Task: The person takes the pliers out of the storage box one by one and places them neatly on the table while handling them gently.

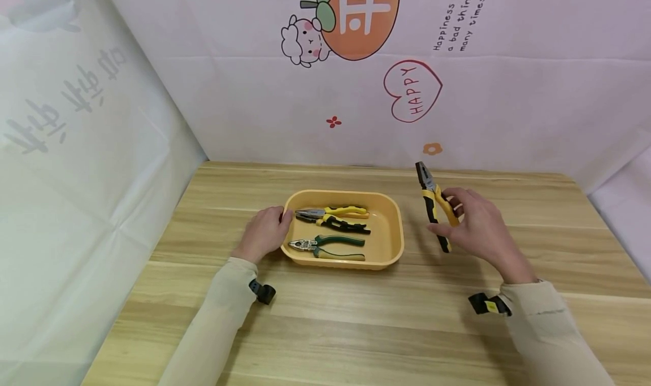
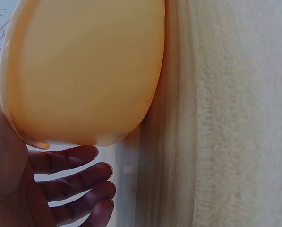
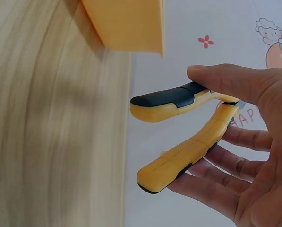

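Note:
My right hand (image 1: 475, 222) holds combination pliers (image 1: 430, 208) with black-and-yellow handles above the table, right of an orange-yellow plastic tray (image 1: 346, 194). In the right wrist view, the thumb lies on one handle (image 3: 164, 104) and fingers on the other, with the handles spread apart. My left hand (image 1: 264, 233) grips the tray's left end, thumb over the rim; the left wrist view shows its fingers (image 2: 77, 182) curled beside the tray's outer wall (image 2: 89, 71). Inside the tray lie yellow-and-black pliers (image 1: 346, 210) and green-handled pliers (image 1: 338, 239), their noses pointing left.
The wood-grain table (image 1: 325, 324) extends around the tray. A white printed sheet (image 1: 254, 103) hangs behind the table's back edge, and another white sheet (image 1: 91, 194) lies along the left side. Black straps (image 1: 263, 291) circle both sleeved wrists.

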`<state>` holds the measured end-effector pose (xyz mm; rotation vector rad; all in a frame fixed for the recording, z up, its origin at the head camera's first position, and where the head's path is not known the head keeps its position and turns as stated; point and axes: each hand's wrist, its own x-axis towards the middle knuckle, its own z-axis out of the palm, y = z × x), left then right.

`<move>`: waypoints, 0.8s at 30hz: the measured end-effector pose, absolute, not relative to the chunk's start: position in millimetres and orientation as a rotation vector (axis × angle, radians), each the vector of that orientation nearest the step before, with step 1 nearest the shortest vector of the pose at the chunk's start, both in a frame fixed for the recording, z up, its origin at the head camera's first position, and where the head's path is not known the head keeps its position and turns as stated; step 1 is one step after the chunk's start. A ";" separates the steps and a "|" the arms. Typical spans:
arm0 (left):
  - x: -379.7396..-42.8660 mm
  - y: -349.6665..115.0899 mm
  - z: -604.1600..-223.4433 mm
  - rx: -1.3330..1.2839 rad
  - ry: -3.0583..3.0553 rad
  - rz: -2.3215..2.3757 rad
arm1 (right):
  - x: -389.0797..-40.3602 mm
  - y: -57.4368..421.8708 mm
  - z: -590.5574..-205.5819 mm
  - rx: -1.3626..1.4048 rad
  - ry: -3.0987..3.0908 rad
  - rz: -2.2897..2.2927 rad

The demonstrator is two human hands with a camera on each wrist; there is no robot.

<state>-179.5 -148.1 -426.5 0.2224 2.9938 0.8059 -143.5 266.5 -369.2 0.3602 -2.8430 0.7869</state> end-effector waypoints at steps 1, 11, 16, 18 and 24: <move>-179.6 -148.2 -426.5 0.224 2.995 0.805 | -144.0 267.0 -370.4 0.353 -2.845 0.789; -179.2 -147.9 -425.4 0.225 2.991 0.810 | -148.7 270.6 -380.8 0.268 -2.901 0.795; -179.0 -148.0 -425.2 0.229 2.988 0.811 | -152.1 272.2 -387.8 0.230 -2.921 0.827; -179.2 -148.1 -425.5 0.226 2.987 0.812 | -153.7 272.5 -390.6 0.210 -2.934 0.844; -179.8 -148.6 -427.0 0.216 2.981 0.807 | -158.6 271.1 -397.6 0.167 -2.959 0.879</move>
